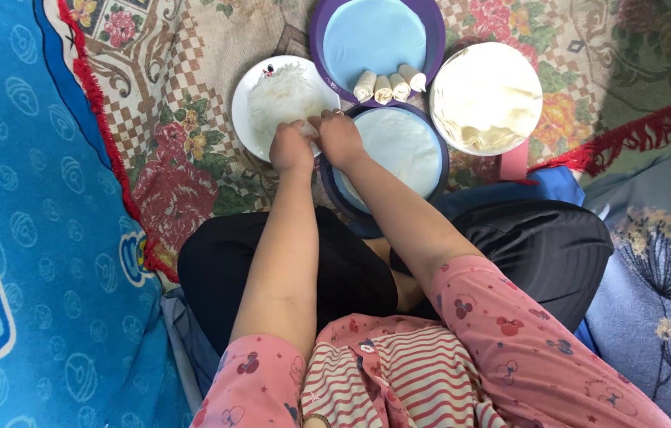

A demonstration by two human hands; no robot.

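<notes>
I see my left hand (pixel 291 148) and right hand (pixel 339 136) side by side, fingers curled, both pinching at the white noodles (pixel 284 99) on the white plate (pixel 242 111). Just beside it, under my right wrist, a dark plate (pixel 440 150) holds a round wrapper (pixel 403 143). Beyond, a purple plate (pixel 433 24) carries three rolls (pixel 389 84); a white bowl (pixel 486 95) holds stacked wrappers.

At twelve o'clock a glossy purple plastic tray (pixel 433 24) carries a smooth, matt pale sheet and three small floury-looking rolls (pixel 389 85). The white plate (pixel 245 99) at eleven o'clock looks glazed, heaped with stringy white noodles (pixel 281 99) (soft, slightly shiny). At one o'clock lies a stack of thin, creased wrappers (pixel 486 95). Underneath is a woven floral rug (pixel 185 150), matt, with red fringe.
</notes>
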